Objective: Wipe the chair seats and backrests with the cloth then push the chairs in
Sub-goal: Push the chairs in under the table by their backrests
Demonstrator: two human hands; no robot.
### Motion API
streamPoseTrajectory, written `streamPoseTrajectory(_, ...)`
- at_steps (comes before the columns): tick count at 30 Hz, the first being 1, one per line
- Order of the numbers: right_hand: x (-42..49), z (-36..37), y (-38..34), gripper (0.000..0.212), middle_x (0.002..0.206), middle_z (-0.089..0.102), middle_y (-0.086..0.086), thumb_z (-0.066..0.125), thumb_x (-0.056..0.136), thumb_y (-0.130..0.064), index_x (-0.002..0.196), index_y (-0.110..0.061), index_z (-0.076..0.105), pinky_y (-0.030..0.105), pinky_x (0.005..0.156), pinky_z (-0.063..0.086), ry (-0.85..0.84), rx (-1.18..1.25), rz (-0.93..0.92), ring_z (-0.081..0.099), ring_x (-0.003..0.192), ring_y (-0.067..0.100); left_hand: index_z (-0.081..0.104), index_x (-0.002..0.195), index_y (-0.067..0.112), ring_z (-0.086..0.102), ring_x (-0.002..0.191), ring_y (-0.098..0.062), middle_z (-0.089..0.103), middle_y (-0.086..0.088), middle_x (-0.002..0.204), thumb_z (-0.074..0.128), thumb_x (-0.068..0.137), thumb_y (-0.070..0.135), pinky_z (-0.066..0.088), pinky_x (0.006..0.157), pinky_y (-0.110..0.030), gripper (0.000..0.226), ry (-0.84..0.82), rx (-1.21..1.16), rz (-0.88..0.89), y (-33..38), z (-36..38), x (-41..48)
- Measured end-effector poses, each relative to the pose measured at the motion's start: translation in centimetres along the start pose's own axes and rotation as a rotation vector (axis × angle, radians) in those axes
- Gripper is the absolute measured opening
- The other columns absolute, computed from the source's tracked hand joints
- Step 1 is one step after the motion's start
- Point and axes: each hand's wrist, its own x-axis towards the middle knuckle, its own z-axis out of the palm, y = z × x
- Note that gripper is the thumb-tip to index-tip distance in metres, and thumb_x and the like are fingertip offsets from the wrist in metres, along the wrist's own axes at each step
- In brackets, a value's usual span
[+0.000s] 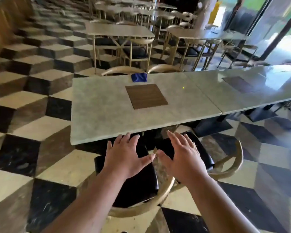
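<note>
Two chairs with black seats and curved tan backrests stand at the near side of a grey stone table (pixel 107 118). My left hand (pixel 126 157) hovers, fingers spread, over the left chair (pixel 138 185). Over the right chair (pixel 225 165) my right hand (pixel 183 158) is spread the same way. Neither hand holds anything. A crumpled blue cloth (pixel 139 77) lies at the table's far edge, well out of my hands. Both chairs are partly under the tabletop.
A brown mat (pixel 146 96) lies mid-table. A second table (pixel 259 91) joins on the right. Two tan chair backs (pixel 123 70) show behind the far edge. More tables and chairs (pixel 121 39) fill the room beyond. The floor is cube-patterned tile.
</note>
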Motion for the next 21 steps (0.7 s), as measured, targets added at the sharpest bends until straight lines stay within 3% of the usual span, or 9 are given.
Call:
streamPoseTrajectory(3, 3.1, 6.2, 2.8, 0.089, 0.168, 0.026, -0.003, 0.033, 0.086, -0.083, 0.161, -0.037, 0.017, 0.049, 0.126, 0.016, -0.122, -0.03, -0.03, 0.01, 0.158, 0.024, 0.022, 0.166, 0.036, 0.013, 0.162, -0.027, 0.02, 0.0, 0.176, 0.021, 0.072, 0.103, 0.013, 0.128, -0.059, 0.115, -0.065, -0.015, -0.101, -2.1, 5.7, 2.6)
streamPoseTrajectory(7, 4.0, 15.3, 6.8, 0.085, 0.167, 0.028, -0.003, 0.044, 0.09, -0.076, 0.161, -0.035, 0.019, 0.05, 0.124, 0.018, -0.376, -0.098, -0.103, 0.015, 0.156, 0.024, 0.03, 0.164, 0.033, 0.028, 0.157, -0.029, 0.032, -0.002, 0.172, 0.038, 0.076, 0.098, 0.026, 0.125, -0.06, 0.109, -0.166, 0.029, -0.221, -4.4, 13.6, 3.9)
streamPoseTrajectory(10, 1.9, 21.4, 9.4, 0.083, 0.167, 0.028, 0.001, 0.046, 0.095, -0.07, 0.162, -0.032, 0.017, 0.049, 0.123, 0.017, -0.701, -0.195, -0.228, 0.02, 0.154, 0.026, 0.027, 0.165, 0.035, 0.033, 0.155, -0.027, 0.031, 0.001, 0.172, 0.052, 0.082, 0.088, 0.026, 0.124, -0.057, 0.102, -0.4, 0.093, -0.287, -5.2, 20.1, 2.1)
streamPoseTrajectory(12, 0.6, 23.8, 10.8, 0.077, 0.163, 0.036, 0.002, 0.044, 0.098, -0.065, 0.162, -0.03, 0.02, 0.047, 0.121, 0.025, -0.896, -0.233, -0.294, 0.029, 0.15, 0.028, 0.03, 0.165, 0.033, 0.041, 0.15, -0.029, 0.037, 0.0, 0.169, 0.051, 0.09, 0.078, 0.034, 0.12, -0.054, 0.09, -0.619, 0.055, -0.316, -5.5, 23.4, 0.1)
streamPoseTrajectory(14, 0.0, 25.2, 11.8, 0.066, 0.148, 0.053, 0.002, 0.028, 0.1, -0.065, 0.155, -0.03, 0.036, 0.048, 0.115, 0.033, -0.964, -0.306, -0.393, 0.046, 0.137, 0.03, 0.056, 0.148, 0.031, 0.061, 0.124, -0.029, 0.064, -0.003, 0.142, 0.026, 0.093, 0.076, 0.044, 0.106, -0.053, 0.077, -0.757, 0.095, -0.331, -5.6, 25.6, -2.1)
streamPoseTrajectory(15, -0.2, 25.6, 12.1, 0.069, 0.135, 0.061, 0.002, 0.014, 0.098, -0.066, 0.147, -0.029, 0.047, 0.05, 0.111, 0.037, -0.957, -0.367, -0.484, 0.055, 0.126, 0.031, 0.07, 0.126, 0.031, 0.067, 0.105, -0.027, 0.073, -0.002, 0.115, 0.012, 0.091, 0.075, 0.044, 0.099, -0.052, 0.081, -0.757, 0.149, -0.32, -5.5, 26.3, -2.8)
streamPoseTrajectory(17, 0.0, 26.3, 12.9, 0.078, 0.11, 0.068, 0.001, 0.002, 0.092, -0.069, 0.123, -0.028, 0.06, 0.05, 0.097, 0.046, -0.926, -0.44, -0.645, 0.063, 0.103, 0.029, 0.074, 0.094, 0.031, 0.066, 0.085, -0.022, 0.071, 0.004, 0.083, -0.001, 0.089, 0.081, 0.039, 0.095, -0.051, 0.09, -0.68, 0.194, -0.329, -5.1, 26.9, -3.4)
streamPoseTrajectory(19, 0.6, 27.0, 13.5, 0.075, 0.098, 0.067, -0.002, 0.013, 0.085, -0.084, 0.11, -0.03, 0.059, 0.046, 0.083, 0.046, -0.933, -0.42, -0.712, 0.062, 0.088, 0.026, 0.074, 0.093, 0.035, 0.067, 0.085, -0.02, 0.072, 0.007, 0.082, -0.003, 0.08, 0.099, 0.039, 0.095, -0.049, 0.101, -0.677, 0.168, -0.301, -5.3, 27.2, -3.4)
streamPoseTrajectory(21, 1.5, 27.5, 13.8, 0.073, 0.1, 0.066, -0.004, 0.035, 0.077, -0.089, 0.115, -0.03, 0.057, 0.044, 0.077, 0.042, -1.008, -0.44, -0.751, 0.064, 0.088, 0.026, 0.071, 0.105, 0.04, 0.066, 0.088, -0.019, 0.071, 0.01, 0.09, 0.012, 0.06, 0.114, 0.046, 0.087, -0.045, 0.105, -0.782, 0.129, -0.257, -6.1, 26.7, -3.3)
